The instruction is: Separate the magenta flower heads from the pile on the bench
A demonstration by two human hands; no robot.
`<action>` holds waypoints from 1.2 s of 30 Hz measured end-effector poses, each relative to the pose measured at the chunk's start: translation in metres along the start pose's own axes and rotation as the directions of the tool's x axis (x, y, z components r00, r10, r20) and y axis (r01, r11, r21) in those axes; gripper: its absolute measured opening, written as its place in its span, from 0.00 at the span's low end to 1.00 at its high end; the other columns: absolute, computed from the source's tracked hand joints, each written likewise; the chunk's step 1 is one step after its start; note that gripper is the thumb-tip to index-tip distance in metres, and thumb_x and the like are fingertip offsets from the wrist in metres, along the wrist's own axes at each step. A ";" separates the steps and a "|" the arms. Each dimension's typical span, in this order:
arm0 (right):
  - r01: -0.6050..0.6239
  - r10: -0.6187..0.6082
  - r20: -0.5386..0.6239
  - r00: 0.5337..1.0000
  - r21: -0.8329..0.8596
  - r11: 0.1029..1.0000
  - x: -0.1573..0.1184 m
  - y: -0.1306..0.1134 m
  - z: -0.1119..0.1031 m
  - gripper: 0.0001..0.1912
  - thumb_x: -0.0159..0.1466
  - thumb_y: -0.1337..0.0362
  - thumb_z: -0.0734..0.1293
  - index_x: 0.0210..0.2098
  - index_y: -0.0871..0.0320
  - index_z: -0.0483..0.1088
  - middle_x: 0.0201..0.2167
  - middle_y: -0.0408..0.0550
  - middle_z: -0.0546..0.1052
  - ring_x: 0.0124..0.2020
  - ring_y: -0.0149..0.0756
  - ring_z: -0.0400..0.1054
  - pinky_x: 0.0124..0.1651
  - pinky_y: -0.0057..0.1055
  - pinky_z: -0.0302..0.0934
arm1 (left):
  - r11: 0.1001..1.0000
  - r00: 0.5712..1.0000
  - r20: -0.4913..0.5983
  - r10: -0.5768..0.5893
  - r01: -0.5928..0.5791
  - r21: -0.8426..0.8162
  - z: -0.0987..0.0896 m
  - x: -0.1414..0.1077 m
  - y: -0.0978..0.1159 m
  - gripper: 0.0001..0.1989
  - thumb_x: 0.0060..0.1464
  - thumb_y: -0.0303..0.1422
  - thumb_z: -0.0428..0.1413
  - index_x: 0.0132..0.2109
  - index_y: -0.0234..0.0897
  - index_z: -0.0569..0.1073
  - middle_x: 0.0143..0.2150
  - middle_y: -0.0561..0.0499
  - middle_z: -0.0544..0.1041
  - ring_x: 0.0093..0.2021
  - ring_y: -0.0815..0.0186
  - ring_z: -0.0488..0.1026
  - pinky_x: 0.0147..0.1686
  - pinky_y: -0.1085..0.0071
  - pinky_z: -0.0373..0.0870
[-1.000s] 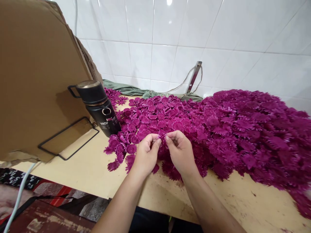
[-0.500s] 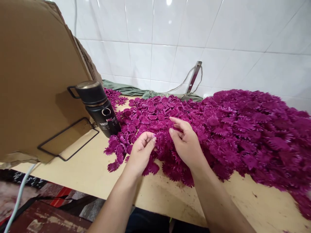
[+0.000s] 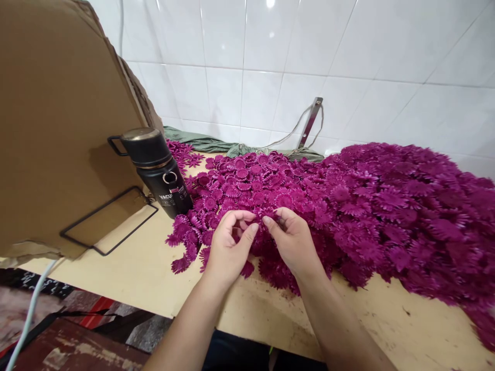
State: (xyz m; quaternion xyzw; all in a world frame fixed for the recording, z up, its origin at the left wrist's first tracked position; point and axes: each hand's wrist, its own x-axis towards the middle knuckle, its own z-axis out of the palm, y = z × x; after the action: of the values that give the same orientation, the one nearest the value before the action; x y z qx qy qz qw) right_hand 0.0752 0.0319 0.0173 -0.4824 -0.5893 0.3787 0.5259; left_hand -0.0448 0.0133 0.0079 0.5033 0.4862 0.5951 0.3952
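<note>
The left hand [image 3: 228, 247] and right hand [image 3: 296, 245] meet just below the middle of the frame, fingertips near each other, over the front of the heap. The right hand grasps a magenta artificial flower [image 3: 265, 212] between thumb and forefinger, its petals showing between the two sets of fingertips. The left hand is curled with thumb and forefinger beside the same flower; whether they pinch it cannot be told, as it blends with those behind.

A large pile of magenta artificial flowers [image 3: 386, 206] spreads from the centre to the right edge, highest at the right, its front edge trailing onto the pale bench [image 3: 150, 278]. Left of centre, a black vacuum flask [image 3: 157, 172] with a looped lid handle stands among the nearest flowers, and narrow-petalled magenta pieces [image 3: 191, 159] lie behind it. A tall cardboard sheet [image 3: 58, 103] fills the upper left, with a black wire frame [image 3: 131, 232] at its foot, partly on the bench.

Along the back lies a rumpled green cloth [image 3: 209, 140]; a slanted metal bar [image 3: 310, 121] with cord around it stands right of centre against the white tiled wall [image 3: 263, 41]. A pale cable [image 3: 33, 304] hangs at lower left.
</note>
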 end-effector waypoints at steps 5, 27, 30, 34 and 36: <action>-0.013 0.006 -0.058 0.998 -0.131 0.991 0.000 0.002 0.001 0.20 0.59 0.53 0.59 0.16 0.55 0.52 0.15 0.36 0.52 0.19 0.26 0.47 0.22 0.27 0.44 | 0.984 0.989 0.042 0.142 -0.146 0.103 0.003 -0.002 0.004 0.13 0.48 0.29 0.57 0.43 0.38 0.73 0.38 0.50 0.71 0.36 0.68 0.68 0.38 0.72 0.66; 0.017 -0.019 0.244 0.969 0.009 1.000 -0.020 -0.011 -0.002 0.06 0.56 0.66 0.61 0.24 0.56 0.58 0.19 0.37 0.58 0.21 0.28 0.53 0.26 0.26 0.52 | 0.918 0.959 -0.188 -0.211 0.129 -0.375 -0.007 0.029 -0.008 0.11 0.40 0.36 0.60 0.28 0.35 0.67 0.24 0.57 0.70 0.24 0.73 0.65 0.27 0.76 0.60; -0.009 0.002 0.246 0.969 0.028 1.000 -0.025 -0.013 -0.008 0.05 0.57 0.66 0.60 0.25 0.55 0.60 0.19 0.37 0.59 0.21 0.28 0.53 0.25 0.26 0.53 | 0.920 0.916 -0.308 -0.257 0.135 -0.368 -0.017 0.037 -0.011 0.10 0.42 0.36 0.57 0.29 0.36 0.65 0.27 0.56 0.70 0.25 0.72 0.67 0.25 0.76 0.61; -0.094 0.086 0.192 0.978 0.036 0.995 -0.025 -0.008 -0.011 0.03 0.54 0.64 0.63 0.29 0.56 0.64 0.21 0.39 0.64 0.23 0.29 0.58 0.28 0.28 0.57 | 0.997 0.966 -0.246 -0.078 0.076 -0.017 -0.028 0.036 -0.014 0.09 0.43 0.32 0.57 0.34 0.36 0.69 0.36 0.50 0.73 0.39 0.64 0.71 0.40 0.68 0.66; -0.121 0.113 0.139 0.984 0.053 0.991 -0.022 -0.005 -0.009 0.05 0.53 0.63 0.64 0.30 0.57 0.65 0.22 0.39 0.65 0.23 0.29 0.59 0.28 0.28 0.57 | 0.982 0.977 -0.207 0.054 -0.014 0.188 -0.030 0.031 -0.014 0.10 0.43 0.30 0.57 0.37 0.37 0.71 0.44 0.47 0.72 0.50 0.60 0.68 0.51 0.62 0.62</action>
State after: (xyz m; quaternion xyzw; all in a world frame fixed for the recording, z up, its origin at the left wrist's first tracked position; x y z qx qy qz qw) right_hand 0.0830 0.0089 0.0179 -0.4730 -0.5823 0.4589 0.4761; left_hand -0.0800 0.0406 -0.0002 0.4802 0.5701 0.6039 0.2822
